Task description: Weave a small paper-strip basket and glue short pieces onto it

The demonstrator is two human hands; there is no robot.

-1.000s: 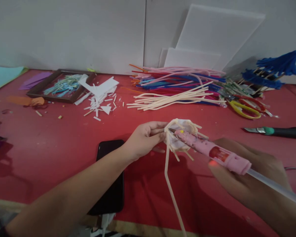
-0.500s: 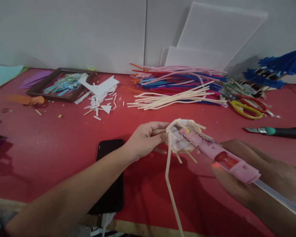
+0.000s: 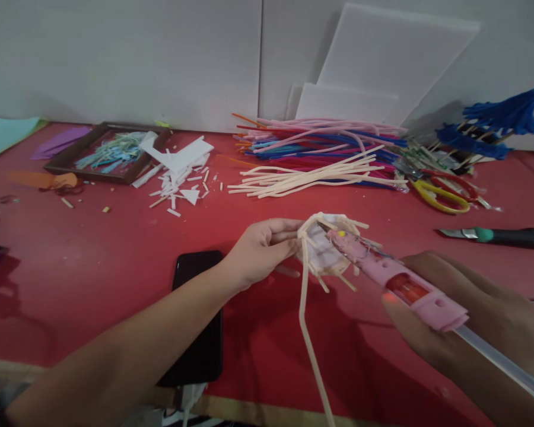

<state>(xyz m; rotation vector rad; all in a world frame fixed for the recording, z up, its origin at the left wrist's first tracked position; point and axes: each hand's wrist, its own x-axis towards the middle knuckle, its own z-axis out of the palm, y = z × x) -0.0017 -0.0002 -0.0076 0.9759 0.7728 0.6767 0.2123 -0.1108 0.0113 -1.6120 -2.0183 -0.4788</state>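
Observation:
My left hand (image 3: 267,246) pinches the left edge of a small white disc (image 3: 324,252) held above the table. Short cream pipe cleaner pieces ring the disc, several sticking out past its rim. One long cream pipe cleaner (image 3: 305,320) hangs from the disc's left side down past the bottom of the view. My right hand (image 3: 463,302) is wrapped round a pink hot glue gun (image 3: 400,279), with a clear glue stick (image 3: 507,362) out of its back. The gun's dark nozzle points at the disc's upper left; whether it touches is unclear.
A black phone (image 3: 200,320) lies beneath my left forearm. Behind are bundled pipe cleaners (image 3: 302,178), white scraps (image 3: 182,163) and a dark-framed tray (image 3: 56,168). Scissors (image 3: 440,196) and an open-bladed utility knife (image 3: 498,236) lie at the right. White boards (image 3: 396,65) lean on the wall.
The glue gun's nozzle has shifted very slightly right relative to the disc. Both hands keep the same grip; the whole view has moved a little.

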